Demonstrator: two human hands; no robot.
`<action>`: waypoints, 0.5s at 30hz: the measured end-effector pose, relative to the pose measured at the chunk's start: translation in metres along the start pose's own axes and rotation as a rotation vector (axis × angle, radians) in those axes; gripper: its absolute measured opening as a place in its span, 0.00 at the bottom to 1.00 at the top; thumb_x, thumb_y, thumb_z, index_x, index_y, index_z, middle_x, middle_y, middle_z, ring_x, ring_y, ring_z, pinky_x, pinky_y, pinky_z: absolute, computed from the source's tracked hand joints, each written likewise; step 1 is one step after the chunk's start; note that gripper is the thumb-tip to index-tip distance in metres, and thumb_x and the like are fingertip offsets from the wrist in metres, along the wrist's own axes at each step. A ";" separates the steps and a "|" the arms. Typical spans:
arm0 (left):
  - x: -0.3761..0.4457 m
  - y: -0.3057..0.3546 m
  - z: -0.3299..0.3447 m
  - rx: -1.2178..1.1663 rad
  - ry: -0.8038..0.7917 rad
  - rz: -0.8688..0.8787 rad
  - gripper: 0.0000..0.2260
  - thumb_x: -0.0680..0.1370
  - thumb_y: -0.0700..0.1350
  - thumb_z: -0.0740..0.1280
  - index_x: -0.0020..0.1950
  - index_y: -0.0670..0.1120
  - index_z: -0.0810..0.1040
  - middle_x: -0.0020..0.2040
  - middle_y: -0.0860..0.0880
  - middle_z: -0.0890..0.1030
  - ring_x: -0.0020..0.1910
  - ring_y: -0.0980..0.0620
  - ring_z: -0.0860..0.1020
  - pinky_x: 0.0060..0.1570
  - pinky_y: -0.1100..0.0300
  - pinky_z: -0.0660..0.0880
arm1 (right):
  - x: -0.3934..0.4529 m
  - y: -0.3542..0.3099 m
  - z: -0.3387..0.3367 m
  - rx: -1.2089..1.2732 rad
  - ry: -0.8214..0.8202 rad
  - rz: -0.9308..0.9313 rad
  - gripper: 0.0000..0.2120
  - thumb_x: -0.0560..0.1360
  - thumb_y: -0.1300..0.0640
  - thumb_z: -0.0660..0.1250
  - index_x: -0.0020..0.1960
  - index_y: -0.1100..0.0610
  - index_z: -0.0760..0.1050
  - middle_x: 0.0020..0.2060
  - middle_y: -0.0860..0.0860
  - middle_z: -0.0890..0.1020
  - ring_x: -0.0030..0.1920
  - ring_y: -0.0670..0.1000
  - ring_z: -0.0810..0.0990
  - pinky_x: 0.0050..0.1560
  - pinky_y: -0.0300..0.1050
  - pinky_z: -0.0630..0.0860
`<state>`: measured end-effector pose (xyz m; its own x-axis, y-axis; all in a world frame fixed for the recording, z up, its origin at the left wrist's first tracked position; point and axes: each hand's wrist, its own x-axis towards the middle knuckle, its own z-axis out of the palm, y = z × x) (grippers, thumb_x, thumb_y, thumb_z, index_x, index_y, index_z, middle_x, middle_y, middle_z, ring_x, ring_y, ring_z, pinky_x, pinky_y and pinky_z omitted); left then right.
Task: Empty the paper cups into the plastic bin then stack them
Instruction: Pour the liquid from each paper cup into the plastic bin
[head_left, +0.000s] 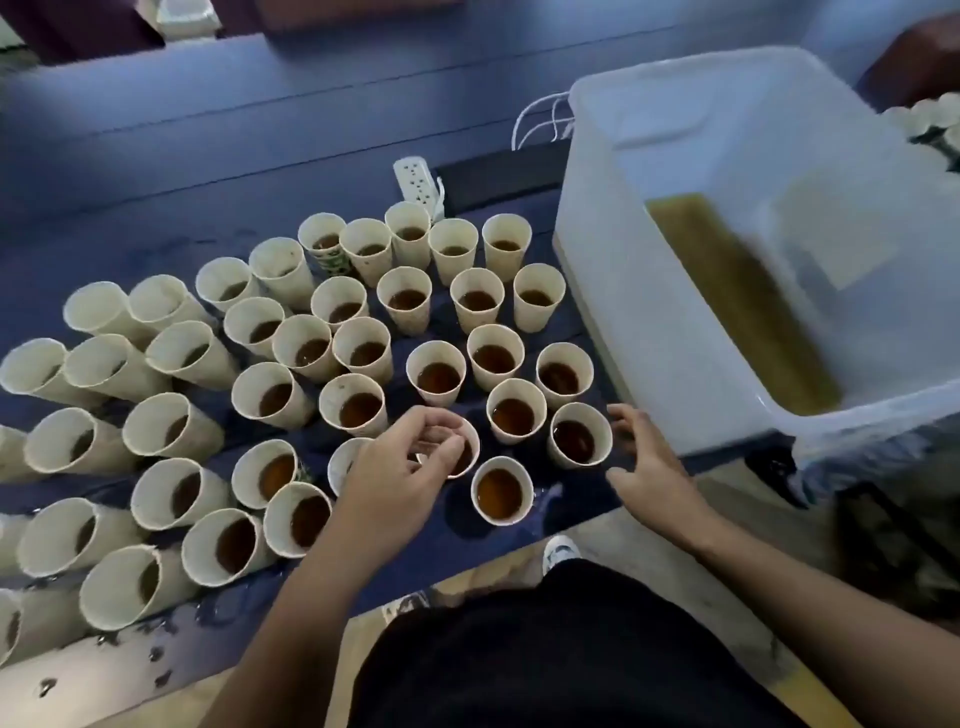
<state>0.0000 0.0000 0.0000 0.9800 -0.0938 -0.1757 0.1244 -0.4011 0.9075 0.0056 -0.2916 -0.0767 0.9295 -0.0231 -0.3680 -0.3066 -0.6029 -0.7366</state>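
Several cream paper cups with brown liquid stand on the dark blue table (156, 171). My left hand (400, 462) curls around the rim of one cup (465, 452) near the front edge, fingers closed on it. My right hand (644, 462) is spread open just right of another full cup (579, 435), fingertips close to its side, holding nothing. A third full cup (501, 491) stands between the two hands. The white plastic bin (675, 312) sits at the right, with brown liquid (743, 301) pooled in its bottom.
A white power strip (418, 182) and white cables (540, 117) lie behind the cups. A stack of cups (930, 119) shows at the far right behind the bin. Wet drops mark the table's front edge (130, 654). My shoe (561, 551) is on the floor below.
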 end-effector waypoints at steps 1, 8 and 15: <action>0.000 -0.002 -0.003 -0.002 -0.024 0.002 0.07 0.81 0.42 0.69 0.53 0.54 0.80 0.44 0.63 0.82 0.43 0.62 0.79 0.43 0.71 0.73 | 0.002 0.000 0.004 0.002 0.020 0.030 0.32 0.73 0.64 0.66 0.71 0.43 0.62 0.67 0.46 0.70 0.67 0.48 0.71 0.70 0.50 0.69; 0.006 -0.009 -0.017 0.192 -0.222 0.093 0.10 0.80 0.41 0.70 0.51 0.58 0.77 0.42 0.58 0.81 0.39 0.66 0.78 0.41 0.74 0.71 | -0.004 -0.012 0.007 -0.036 0.092 -0.103 0.28 0.72 0.62 0.71 0.68 0.46 0.67 0.63 0.44 0.69 0.61 0.43 0.73 0.62 0.43 0.71; 0.025 -0.013 0.015 0.514 -0.456 0.210 0.08 0.82 0.50 0.66 0.61 0.56 0.77 0.51 0.62 0.79 0.48 0.61 0.77 0.50 0.59 0.75 | 0.017 0.024 -0.006 -0.419 0.045 -0.424 0.10 0.69 0.64 0.78 0.48 0.55 0.82 0.65 0.56 0.78 0.58 0.57 0.81 0.57 0.50 0.77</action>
<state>0.0202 -0.0105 -0.0216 0.7985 -0.5425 -0.2610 -0.2589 -0.7008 0.6648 0.0150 -0.3111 -0.0973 0.9637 0.2601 -0.0599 0.1914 -0.8299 -0.5240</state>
